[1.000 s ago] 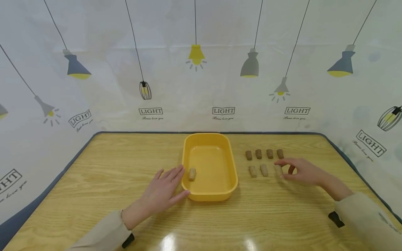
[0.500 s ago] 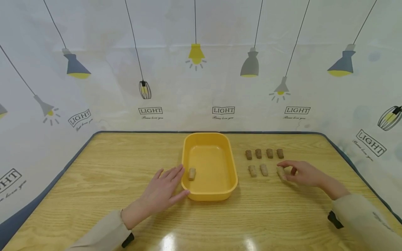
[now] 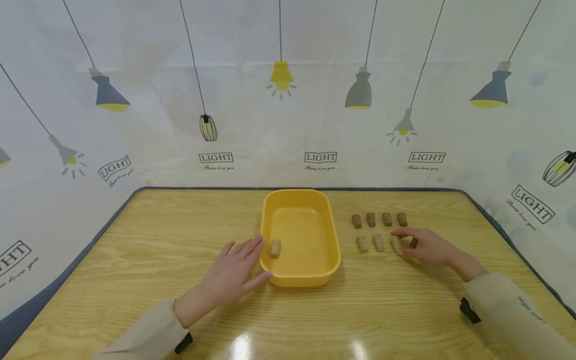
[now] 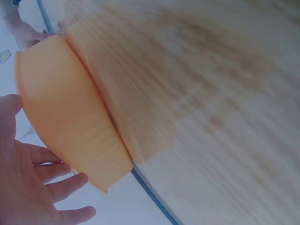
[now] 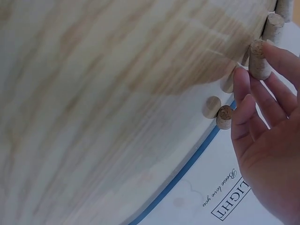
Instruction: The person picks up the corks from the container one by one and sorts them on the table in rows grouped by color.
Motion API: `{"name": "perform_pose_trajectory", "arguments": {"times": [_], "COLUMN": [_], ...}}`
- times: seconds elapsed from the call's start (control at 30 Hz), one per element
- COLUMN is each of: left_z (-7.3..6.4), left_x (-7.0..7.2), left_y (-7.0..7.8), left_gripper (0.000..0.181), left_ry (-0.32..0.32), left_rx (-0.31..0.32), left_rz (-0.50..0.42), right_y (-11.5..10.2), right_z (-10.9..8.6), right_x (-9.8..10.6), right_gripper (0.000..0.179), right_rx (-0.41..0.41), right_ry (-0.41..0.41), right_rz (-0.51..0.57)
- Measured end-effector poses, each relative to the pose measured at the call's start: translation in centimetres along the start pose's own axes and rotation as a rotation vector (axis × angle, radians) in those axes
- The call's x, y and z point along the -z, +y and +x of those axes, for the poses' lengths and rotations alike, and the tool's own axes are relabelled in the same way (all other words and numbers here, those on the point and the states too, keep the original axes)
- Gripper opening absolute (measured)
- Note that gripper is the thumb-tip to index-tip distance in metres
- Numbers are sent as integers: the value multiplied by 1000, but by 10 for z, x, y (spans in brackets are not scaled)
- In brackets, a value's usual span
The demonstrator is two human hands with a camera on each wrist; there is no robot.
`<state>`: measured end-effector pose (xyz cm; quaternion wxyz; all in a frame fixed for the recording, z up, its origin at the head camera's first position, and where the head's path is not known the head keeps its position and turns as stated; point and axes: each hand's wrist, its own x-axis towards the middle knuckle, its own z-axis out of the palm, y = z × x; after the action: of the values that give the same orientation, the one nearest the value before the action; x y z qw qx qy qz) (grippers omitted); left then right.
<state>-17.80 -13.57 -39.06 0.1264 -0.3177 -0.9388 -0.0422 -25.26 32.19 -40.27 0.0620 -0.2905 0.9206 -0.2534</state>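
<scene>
My right hand (image 3: 427, 246) is at the near row of corks and pinches a pale cork (image 5: 258, 60) between thumb and fingers. In the head view this cork (image 3: 396, 244) stands slightly tilted at the right end of that row, beside two other pale corks (image 3: 378, 242). Behind them runs a row of several darker brown corks (image 3: 387, 219). My left hand (image 3: 231, 270) has its fingers spread, with the fingertips at the left rim of a yellow plastic tub (image 3: 300, 281). One pale cork (image 3: 275, 248) is inside the tub, near its left wall.
Everything stands on a wood-grain table (image 3: 180, 220) with a dark blue edge. A white backdrop (image 3: 252, 110) printed with lamps rises behind it and along both sides.
My right hand and the pinched cork shifted slightly right, then came back left toward the other pale corks. The left hand and the tub have stayed in place.
</scene>
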Motion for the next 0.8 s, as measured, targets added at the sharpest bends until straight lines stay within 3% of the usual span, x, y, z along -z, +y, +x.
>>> {"name": "perform_pose_trajectory", "arguments": {"times": [0.8], "left_z": [0], "left_x": [2], "left_y": [1], "left_gripper": [69], "left_ry": [0], "left_rx": [1], "left_rz": [-16], "right_y": [-5], "right_z": [-1], "right_x": [5], "right_gripper": [48], "right_rx": [-64], "right_ry": [-15], "right_rz": [37]}}
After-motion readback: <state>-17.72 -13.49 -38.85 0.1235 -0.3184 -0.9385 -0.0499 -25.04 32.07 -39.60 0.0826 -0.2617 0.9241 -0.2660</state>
